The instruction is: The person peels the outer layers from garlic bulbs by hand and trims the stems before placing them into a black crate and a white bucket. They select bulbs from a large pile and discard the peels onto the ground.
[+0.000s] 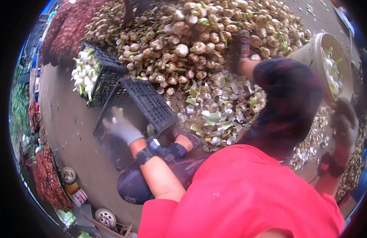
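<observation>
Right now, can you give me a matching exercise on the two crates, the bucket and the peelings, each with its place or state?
Things:
1. far black crate
2. near black crate
3. white bucket
4. peelings

States:
A. heaped on the ground below the bulb pile
B. tipped, next to the right hand
C. full of trimmed white bulbs
D. the grey-gloved left hand is over it

Pairs: 1-C, 2-D, 3-B, 4-A

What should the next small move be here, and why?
Probably swing the white plastic bucket toward the tilted black plastic crate: the right hand holds it, with trimmed white bulbs inside, and the grey-gloved left hand is at that crate.
</observation>
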Tool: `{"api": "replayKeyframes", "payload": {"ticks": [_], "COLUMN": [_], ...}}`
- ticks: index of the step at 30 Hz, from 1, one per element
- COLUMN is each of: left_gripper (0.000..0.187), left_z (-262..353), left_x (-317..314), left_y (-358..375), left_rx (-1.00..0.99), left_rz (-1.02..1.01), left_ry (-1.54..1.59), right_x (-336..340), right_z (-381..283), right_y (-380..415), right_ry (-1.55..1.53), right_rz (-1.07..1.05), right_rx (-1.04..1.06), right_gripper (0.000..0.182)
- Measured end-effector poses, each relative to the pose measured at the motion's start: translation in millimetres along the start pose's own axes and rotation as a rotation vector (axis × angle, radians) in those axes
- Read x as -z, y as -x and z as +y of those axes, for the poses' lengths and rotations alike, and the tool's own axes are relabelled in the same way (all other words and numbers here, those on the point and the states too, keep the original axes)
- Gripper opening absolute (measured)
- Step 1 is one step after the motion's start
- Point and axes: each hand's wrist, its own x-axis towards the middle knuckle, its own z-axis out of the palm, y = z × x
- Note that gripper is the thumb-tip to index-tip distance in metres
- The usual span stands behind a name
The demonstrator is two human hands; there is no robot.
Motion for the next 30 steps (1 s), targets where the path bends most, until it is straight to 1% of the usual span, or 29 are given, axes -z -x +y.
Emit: {"api": "replayKeyframes", "payload": {"ticks": [1,2,3,4,5,6,7,8,10,12,14,16,17,18,20,21,23,24,25,27,29,30], "left_gripper": [0.039,0.031,0.024,0.020,0.019,0.024,0.038,0.060,0.078,0.087,0.090,0.095,0.097,0.098,0.087,0.084,0.079,0.077,0.075,0.070,0.065,0.063], "left_z": [-24.1,-29.8,-36.1,-47.2,-67.1,-87.0,-138.6,-149.1,-170.3,-203.6,-196.2,-202.9,-201.3,-198.8,-212.1,-213.1,-202.9,-199.5,-192.2,-178.7,-168.7,-164.5], "left_x": [-9.4,-24.7,-40.1,-51.7,-62.8,-71.2,-82.5,-84.2,-82.0,-71.6,-71.4,-67.7,-72.3,-72.2,-65.1,-59.0,-49.8,-46.5,-47.3,-53.5,-69.5,-77.8], "left_y": [0.3,36.2,72.0,102.2,116.6,134.2,141.2,145.5,151.7,149.4,164.9,191.3,206.8,225.1,270.1,283.7,312.1,324.0,335.2,364.6,403.1,422.7], "left_rx": [-0.393,-0.553,-0.705,-0.492,-0.519,-0.374,-0.298,-0.282,-0.262,-0.274,-0.118,-0.266,-0.190,-0.059,-0.138,-0.159,-0.173,-0.153,-0.130,-0.012,0.117,0.162], "left_rz": [-0.250,-0.401,-0.561,-0.864,-1.097,-1.169,-1.109,-1.117,-1.067,-1.107,-1.159,-1.212,-1.257,-1.314,-1.311,-1.370,-1.616,-1.784,-1.926,-2.254,-2.502,-2.566], "left_ry": [-0.266,-0.260,-0.231,-0.074,-0.236,-0.286,-0.464,-0.746,-0.993,-1.040,-1.086,-1.170,-1.243,-1.276,-1.403,-1.392,-1.263,-1.143,-1.040,-0.729,-0.432,-0.332], "right_x": [20.5,31.1,25.9,2.1,-21.0,-51.4,-93.1,-134.8,-158.9,-158.5,-149.2,-151.5,-156.2,-162.0,-172.9,-175.0,-182.0,-191.2,-191.1,-191.2,-155.8,-129.0], "right_z": [17.5,46.5,56.7,78.9,128.6,163.3,158.5,153.9,180.3,215.6,245.4,271.3,276.2,281.6,284.8,287.3,291.4,297.6,297.6,308.1,324.4,334.6], "right_y": [0.5,-4.1,-11.7,-13.5,-13.6,-22.7,-38.5,-54.1,-61.0,-63.6,-58.7,-51.0,-48.1,-44.4,-36.9,-38.5,-45.4,-55.4,-53.2,-69.0,-63.6,-53.9], "right_ry": [-0.162,-0.067,0.026,0.186,0.094,0.451,0.473,0.479,0.713,0.926,1.032,1.059,1.052,1.036,0.999,0.985,0.951,0.944,0.922,0.901,0.857,0.819], "right_rz": [0.097,0.124,0.143,0.193,-0.044,-0.326,-0.519,-0.711,-0.902,-1.009,-1.069,-1.114,-1.123,-1.123,-1.121,-1.112,-1.068,-1.034,-1.012,-0.917,-0.867,-0.846], "right_rx": [0.041,-0.030,-0.102,-0.274,-0.270,-0.097,-0.062,-0.023,-0.055,-0.130,-0.181,-0.191,-0.198,-0.200,-0.201,-0.188,-0.140,-0.141,-0.076,0.011,-0.019,-0.072], "right_gripper": [0.038,0.037,0.037,0.032,0.032,0.038,0.039,0.040,0.040,0.040,0.040,0.040,0.040,0.040,0.040,0.040,0.040,0.040,0.040,0.040,0.040,0.040]}}
